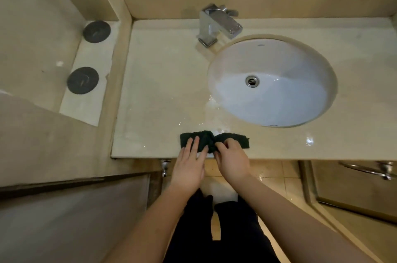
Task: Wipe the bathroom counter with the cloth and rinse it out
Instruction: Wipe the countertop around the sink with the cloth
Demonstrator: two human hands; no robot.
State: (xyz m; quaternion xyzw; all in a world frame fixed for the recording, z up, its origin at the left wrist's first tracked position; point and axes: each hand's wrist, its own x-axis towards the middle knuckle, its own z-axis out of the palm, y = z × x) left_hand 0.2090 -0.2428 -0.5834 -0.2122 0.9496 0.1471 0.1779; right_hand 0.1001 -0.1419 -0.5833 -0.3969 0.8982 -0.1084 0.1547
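While the fingers (194, 144) of the left hand (189, 166) lie straight and a little apart, pressing flat on the left half of the cloth (205, 137), those of the right hand (232, 159) are curled and seem to pinch the cloth at its bunched middle. I think this division is on purpose: one hand keeps the fabric from sliding, and the other gathers or refolds it into a pad which is easier to push. The cloth is dark, almost black-green, with a soft looped texture like a towel. It forms a long narrow strip, wrinkled in the centre, and it lies at the front edge of the counter (163, 90), just in front of the sink (279, 62) and near the person's body. The counter is pale beige stone, or an imitation of stone, smooth and glossy. Small water drops (211, 101) shine on it between the cloth and the basin, so the wiping seems not yet complete. The sink is a white oval bowl set under the counter, with a round metal drain (252, 81) at the bottom. Behind it stands an angular chrome faucet (214, 24), and I see no water running from it. On the lower ledge at the left lie two dark round discs (96, 31), well apart from the cloth.
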